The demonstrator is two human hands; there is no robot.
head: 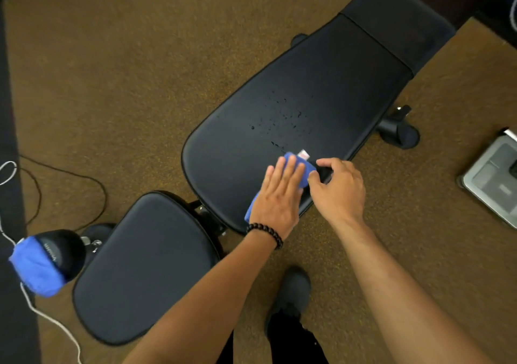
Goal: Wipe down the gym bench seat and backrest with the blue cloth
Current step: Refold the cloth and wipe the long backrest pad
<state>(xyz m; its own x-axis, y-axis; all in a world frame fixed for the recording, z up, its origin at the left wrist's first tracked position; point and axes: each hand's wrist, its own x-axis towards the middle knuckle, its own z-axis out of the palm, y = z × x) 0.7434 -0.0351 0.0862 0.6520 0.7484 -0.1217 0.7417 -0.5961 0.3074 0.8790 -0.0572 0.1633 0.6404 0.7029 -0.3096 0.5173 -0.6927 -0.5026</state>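
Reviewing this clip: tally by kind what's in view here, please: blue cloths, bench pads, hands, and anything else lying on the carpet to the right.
Blue cloths: 2, one under the left hand on the backrest, one draped on a roller at far left
Bench pads: 2, backrest and seat
Hands: 2, left and right hand
Grey scale-like device on the carpet: 1
Total: 7
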